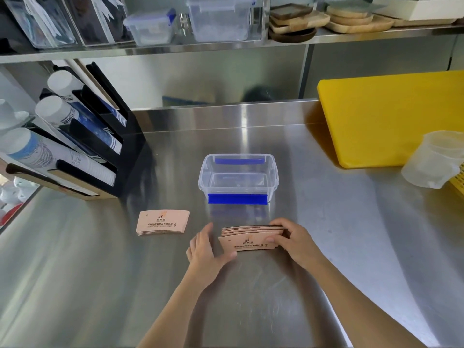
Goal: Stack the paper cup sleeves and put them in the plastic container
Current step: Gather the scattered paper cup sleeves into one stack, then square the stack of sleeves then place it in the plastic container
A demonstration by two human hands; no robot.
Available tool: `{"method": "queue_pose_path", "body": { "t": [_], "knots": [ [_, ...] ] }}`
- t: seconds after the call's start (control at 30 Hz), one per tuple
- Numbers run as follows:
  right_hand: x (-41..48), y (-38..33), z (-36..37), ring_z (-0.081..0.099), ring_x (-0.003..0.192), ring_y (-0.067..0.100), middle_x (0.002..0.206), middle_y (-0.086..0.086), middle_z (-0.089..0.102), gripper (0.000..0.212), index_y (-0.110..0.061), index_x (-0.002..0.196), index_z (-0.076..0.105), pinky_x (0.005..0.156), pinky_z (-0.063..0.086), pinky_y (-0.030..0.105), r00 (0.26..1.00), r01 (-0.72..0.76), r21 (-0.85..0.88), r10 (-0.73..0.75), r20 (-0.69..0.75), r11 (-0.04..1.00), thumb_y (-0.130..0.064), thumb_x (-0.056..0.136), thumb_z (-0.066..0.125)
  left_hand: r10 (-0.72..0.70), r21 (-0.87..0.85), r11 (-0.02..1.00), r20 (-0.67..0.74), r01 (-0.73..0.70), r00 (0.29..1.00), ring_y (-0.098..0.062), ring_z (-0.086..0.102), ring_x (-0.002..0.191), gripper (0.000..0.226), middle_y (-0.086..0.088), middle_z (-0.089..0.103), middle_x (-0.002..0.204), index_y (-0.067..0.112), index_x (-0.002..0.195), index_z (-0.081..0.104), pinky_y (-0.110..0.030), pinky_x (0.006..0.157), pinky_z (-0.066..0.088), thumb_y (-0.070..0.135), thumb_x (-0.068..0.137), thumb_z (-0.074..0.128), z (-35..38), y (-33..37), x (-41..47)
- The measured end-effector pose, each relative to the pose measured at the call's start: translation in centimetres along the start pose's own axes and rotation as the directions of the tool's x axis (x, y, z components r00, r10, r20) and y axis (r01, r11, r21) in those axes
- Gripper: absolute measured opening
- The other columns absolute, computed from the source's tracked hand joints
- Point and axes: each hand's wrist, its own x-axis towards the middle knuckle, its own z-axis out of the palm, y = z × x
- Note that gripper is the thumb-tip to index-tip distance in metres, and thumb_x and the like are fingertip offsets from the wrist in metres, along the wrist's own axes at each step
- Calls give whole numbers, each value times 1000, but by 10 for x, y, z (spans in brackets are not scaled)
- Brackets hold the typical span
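- At the left edge of the frame, a black slanted rack [100,136] is sitting on the brushed stainless-steel desk [75,259], holding rows of white printed paper cups [50,114] lying on their sides.
- Left of centre, a small neat pile of flat pinkish-brown paper cup sleeves [162,222] with dark print is lying on the desk, well apart from both hands.
- Just right of that pile, the left hand [207,249] is resting open, fingers spread, its thumb touching the lower left edge of a second, fanned stack of flat pinkish-brown sleeves [251,238]; it is pressing against the stack, not closing around it.
- This fanned stack is lying in the lower centre of the frame, on the desk, between the two hands.
- Above the stack, in the centre, a clear rectangular plastic container with blue latches [238,177] is standing open and upright on the desk, just beyond the sleeves and not touching them.
- The right hand [296,241] is gripping the right end of the fanned stack, fingers on the far edge and thumb on top.
- At the right, a yellow plastic cutting board [389,116] is leaning on the desk, with a translucent measuring jug [437,159] in front of it.
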Motion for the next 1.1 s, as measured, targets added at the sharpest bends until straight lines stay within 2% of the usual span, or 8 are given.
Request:
{"method": "queue_pose_path", "body": {
  "t": [0.1,0.23,0.33,0.43,0.67,0.93,1.03,1.1],
  "knots": [
    [0,-1,4,61,91,18,92,0,66,16,-24,90,58,76,47,19,1000,-3,38,2,16,999,-12,81,66,28,214,976,87,-46,996,-18,18,140,58,-1,32,146,16,139,26,-35,115,9,37,90,49,9,-6,-2],
    [-1,1,11,60,97,16,100,0,65,20,-23,97,56,79,48,18,999,-31,68,28,35,997,-9,84,61,-6,288,957,105,-24,994,-21,11,143,47,-7,25,150,5,138,24,-35,116,5,29,98,29,12,0,4],
    [-4,2,15,58,104,17,108,1,63,24,-24,103,50,83,47,19,998,-55,87,54,13,995,-9,87,58,37,256,965,103,-62,994,-21,24,133,29,-6,40,138,5,118,41,-32,112,10,22,99,28,8,-4,3],
    [-3,-1,17,57,104,16,109,1,61,25,-24,104,45,76,46,14,998,-30,104,35,-51,994,-9,88,57,76,210,974,47,-85,996,-20,31,124,24,-5,47,128,5,108,45,-29,105,15,21,99,30,8,-6,2],
    [-10,6,19,52,102,9,120,3,60,32,-14,124,47,91,40,18,999,-44,-53,43,-19,998,-16,92,52,93,331,938,44,-102,995,-21,34,122,28,-3,46,127,10,116,47,-30,106,18,24,98,30,11,-12,0],
    [-9,3,24,50,80,1,111,-3,56,26,-14,121,47,67,39,4,1000,-14,-158,12,-16,987,-19,97,40,63,331,942,-8,-57,998,-23,36,119,28,-6,47,126,7,114,47,-30,105,21,21,98,29,16,-9,0],
    [-8,1,24,51,82,1,117,0,58,27,-15,122,48,69,40,6,1000,-1,-156,-1,-17,988,-19,97,39,64,308,949,-8,-59,998,-22,38,114,26,-6,48,122,7,110,47,-31,102,23,22,99,30,11,-6,0],
    [-9,-2,29,55,96,6,122,1,58,29,-15,125,47,80,44,12,1000,-8,-125,8,4,992,-20,96,41,61,264,963,-24,-52,998,-20,38,102,19,-6,53,116,11,99,47,-29,94,25,22,98,31,4,-8,-4]
  ]
}}
